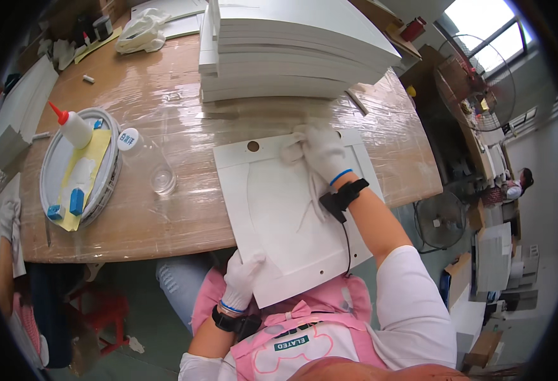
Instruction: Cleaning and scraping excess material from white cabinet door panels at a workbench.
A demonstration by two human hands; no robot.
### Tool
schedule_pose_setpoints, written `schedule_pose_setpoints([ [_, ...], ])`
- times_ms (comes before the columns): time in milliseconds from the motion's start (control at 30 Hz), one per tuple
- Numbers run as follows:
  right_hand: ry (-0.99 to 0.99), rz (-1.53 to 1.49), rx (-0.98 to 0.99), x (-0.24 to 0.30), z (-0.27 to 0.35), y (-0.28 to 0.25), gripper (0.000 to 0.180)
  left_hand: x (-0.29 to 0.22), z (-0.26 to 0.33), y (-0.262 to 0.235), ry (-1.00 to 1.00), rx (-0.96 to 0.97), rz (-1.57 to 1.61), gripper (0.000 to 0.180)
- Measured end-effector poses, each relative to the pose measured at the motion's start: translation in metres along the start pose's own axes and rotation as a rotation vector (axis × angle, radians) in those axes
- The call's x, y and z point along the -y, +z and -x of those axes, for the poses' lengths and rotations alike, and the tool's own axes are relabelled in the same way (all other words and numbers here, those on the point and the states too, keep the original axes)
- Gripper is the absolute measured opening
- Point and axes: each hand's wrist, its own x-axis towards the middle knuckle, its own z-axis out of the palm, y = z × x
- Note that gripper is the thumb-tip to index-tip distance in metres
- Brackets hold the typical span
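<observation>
Film-wrapped tabletop [197, 223] bears the central white panel [293, 230], overhanging toward six o'clock; the left hand [241, 278] clamps fingers on its seven-o'clock edge; the right hand [323, 151], blurred, seems closed on white cloth [317, 198]; a slackened left grip could tip it.

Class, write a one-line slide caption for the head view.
Left hand grips a white panel by its edge; right hand holds a cloth over it.

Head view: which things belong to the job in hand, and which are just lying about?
Job in hand, by the look of it:
white panel, left edge held by the left hand
what looks like a cloth, at the blurred right hand
perhaps the board stack

Likely just lying about:
clear bottle
red-tipped bottle
blue block
plastic bag
</observation>
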Motion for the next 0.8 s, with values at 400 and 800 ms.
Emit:
schedule_pose_setpoints([
  [400, -0.221, -0.524, 0.142, 0.085, 0.016, 0.033, 0.022, -0.008, 0.011, 0.002, 0.015, -0.014, 0.038, 0.034],
  [800, 0.016, 0.304, 0.19, 0.02, -0.006, -0.003, 0.033, -0.009, 0.007, 0.01, 0.031, 0.023, -0.047, 0.033],
])
